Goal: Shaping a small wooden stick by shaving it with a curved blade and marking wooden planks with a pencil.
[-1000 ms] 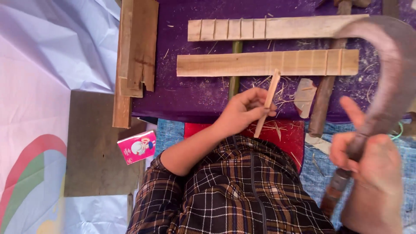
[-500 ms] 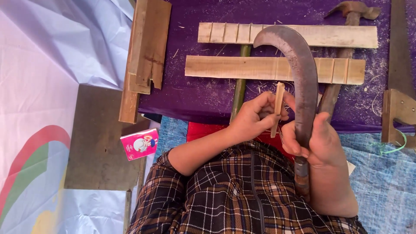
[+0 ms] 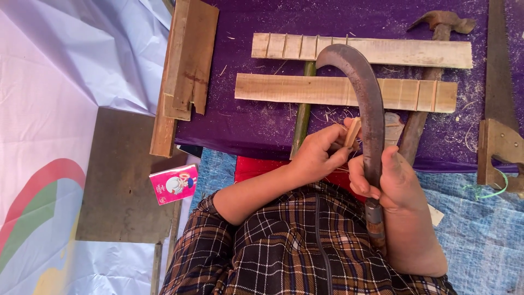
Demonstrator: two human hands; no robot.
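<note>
My left hand (image 3: 319, 155) pinches a small light wooden strip (image 3: 352, 131) between thumb and fingers, just in front of my checked shirt. My right hand (image 3: 396, 183) is wrapped round the handle of a curved, rusty sickle (image 3: 367, 93). Its blade arcs up over the purple cloth (image 3: 240, 125) and lies right against the strip. Two notched wooden slats (image 3: 415, 53) (image 3: 284, 88) lie side by side on the cloth beyond my hands. A thin green stick (image 3: 302, 117) runs under the slats toward my left hand.
A hammer (image 3: 442, 22) and a hand saw (image 3: 499, 65) lie on the right of the cloth. Stacked wood offcuts (image 3: 185, 60) sit at its left edge. A dark board (image 3: 123, 175) and a small pink carton (image 3: 173, 184) lie on the white sheet at left.
My right hand has swung the sickle in from the far right until its blade meets the strip in my left hand. The left hand has stayed roughly in place.
</note>
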